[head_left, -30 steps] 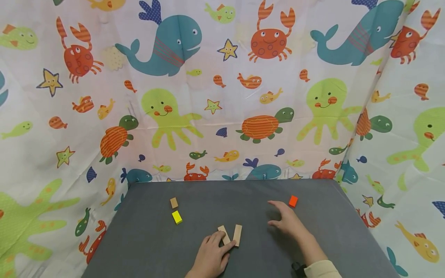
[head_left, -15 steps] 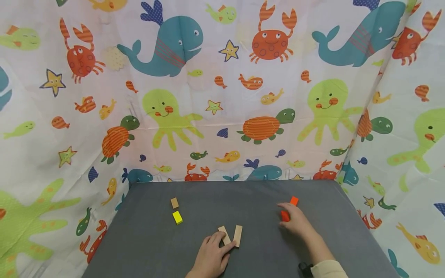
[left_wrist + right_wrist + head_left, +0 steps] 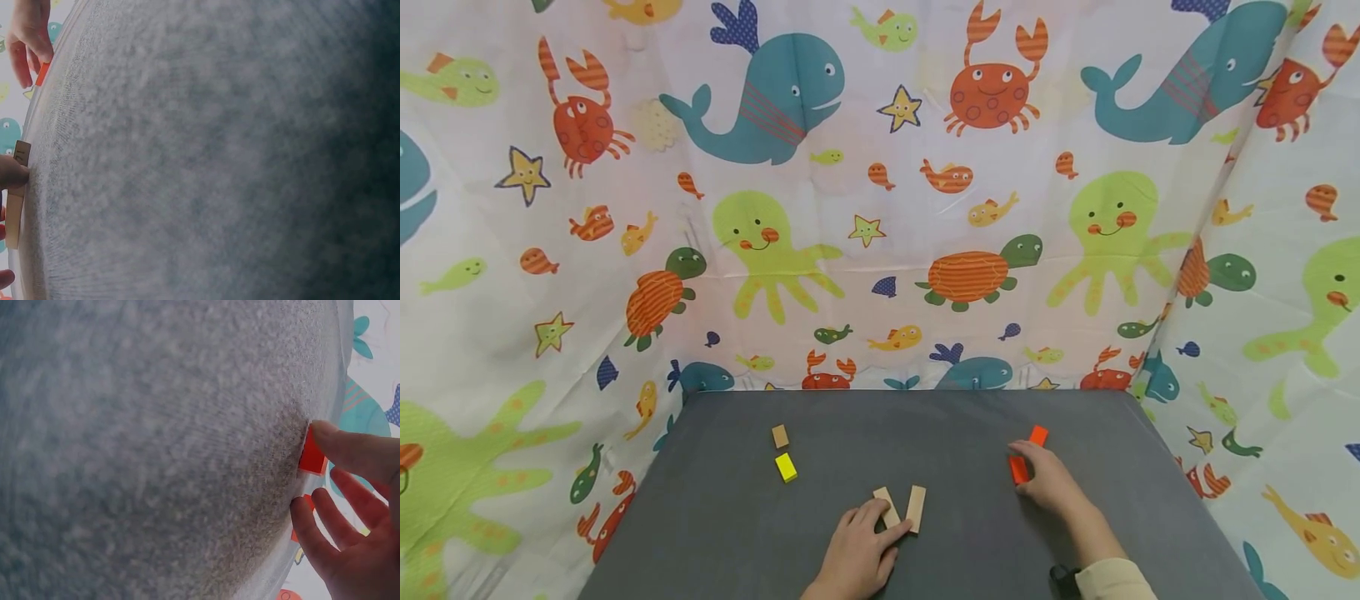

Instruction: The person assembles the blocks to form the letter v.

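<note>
In the head view, two pale wooden blocks lie at the near middle of the table in a V shape. My left hand [image 3: 855,550] grips the left wooden block [image 3: 886,505] between fingers and thumb, with the thumb tip right at the lower end of the right wooden block [image 3: 916,507]. Over on the right, my right hand [image 3: 1052,479] pinches a red block [image 3: 1018,470] between thumb and index finger. Just beyond it lies another red block [image 3: 1038,434]. In the right wrist view the thumb lies against the pinched red block [image 3: 314,453], with the other fingers spread below.
On the left of the grey table [image 3: 715,517] lie a yellow block [image 3: 786,467] and a small brown wooden block [image 3: 780,436]. A curtain [image 3: 880,250] printed with sea animals hangs behind the table and along both sides.
My right hand has moved to the right and closed its thumb and index finger on the nearer red block, which was out of sight at first. The left hand has stayed in place.
</note>
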